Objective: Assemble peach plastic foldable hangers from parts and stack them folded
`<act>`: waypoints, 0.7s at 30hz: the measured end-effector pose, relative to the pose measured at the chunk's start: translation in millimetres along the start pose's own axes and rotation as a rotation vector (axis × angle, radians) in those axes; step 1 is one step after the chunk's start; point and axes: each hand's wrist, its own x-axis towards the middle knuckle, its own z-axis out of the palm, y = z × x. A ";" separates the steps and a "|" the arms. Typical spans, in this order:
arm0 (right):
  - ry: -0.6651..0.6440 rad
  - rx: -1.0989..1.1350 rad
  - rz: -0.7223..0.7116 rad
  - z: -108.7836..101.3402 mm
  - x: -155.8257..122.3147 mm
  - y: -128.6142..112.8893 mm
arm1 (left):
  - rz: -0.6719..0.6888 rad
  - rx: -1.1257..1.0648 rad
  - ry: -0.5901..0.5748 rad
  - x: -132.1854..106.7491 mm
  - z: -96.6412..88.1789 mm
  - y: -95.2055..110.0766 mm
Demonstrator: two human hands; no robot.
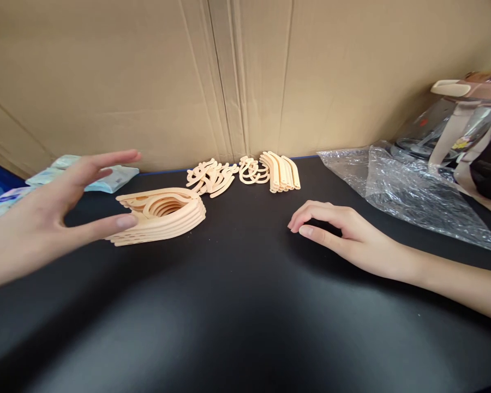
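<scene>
My left hand (53,210) hovers open at the left, fingers and thumb spread, just beside a neat stack of peach-coloured plastic frames (163,214) on the black table (237,305); the thumb tip is at the stack's left edge. My right hand (339,232) rests on the table at the centre right, fingers curled loosely with their tips down, holding nothing that I can see. Farther back lie a loose heap of small peach pieces (210,177), a few curved loops (253,170) and a row of curved strips (280,172).
A cardboard wall (245,71) closes off the back. Crumpled clear plastic film (409,191) lies at the right, beside a clear jug with a beige handle (462,120). Light blue packets (65,174) sit at the far left.
</scene>
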 end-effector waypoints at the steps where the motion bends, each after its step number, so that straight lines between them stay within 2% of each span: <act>1: 0.001 0.000 0.002 0.3 0.5 0.1 | 0.016 0.004 0.033 -2.7 4.3 12.5; 2: 0.002 -0.002 0.003 0.6 1.1 0.1 | 0.085 0.005 0.082 -6.4 10.0 25.4; 4: 0.005 -0.010 0.001 0.8 1.9 -0.3 | 0.281 -0.054 0.070 -16.4 24.6 48.9; 5: 0.006 -0.016 -0.003 0.8 2.0 -0.7 | 0.350 -0.072 0.030 -22.0 32.6 58.5; 7: 0.006 -0.031 -0.012 0.6 1.5 -1.6 | 0.474 -0.030 -0.177 -32.1 47.3 71.5; 9: 0.007 -0.048 -0.022 0.6 0.5 -2.5 | 0.547 -0.029 -0.278 -38.7 57.6 76.9; 12: 0.019 -0.099 -0.039 1.5 -0.6 -3.6 | 0.516 -0.034 -0.324 -41.3 63.5 76.0; 17: 0.053 -0.300 -0.100 2.2 7.7 -6.5 | 0.521 -0.060 -0.311 -39.2 62.6 71.2; 21: 0.042 -0.522 -0.267 -0.6 32.7 -9.3 | 0.522 -0.051 -0.316 -39.9 62.5 71.9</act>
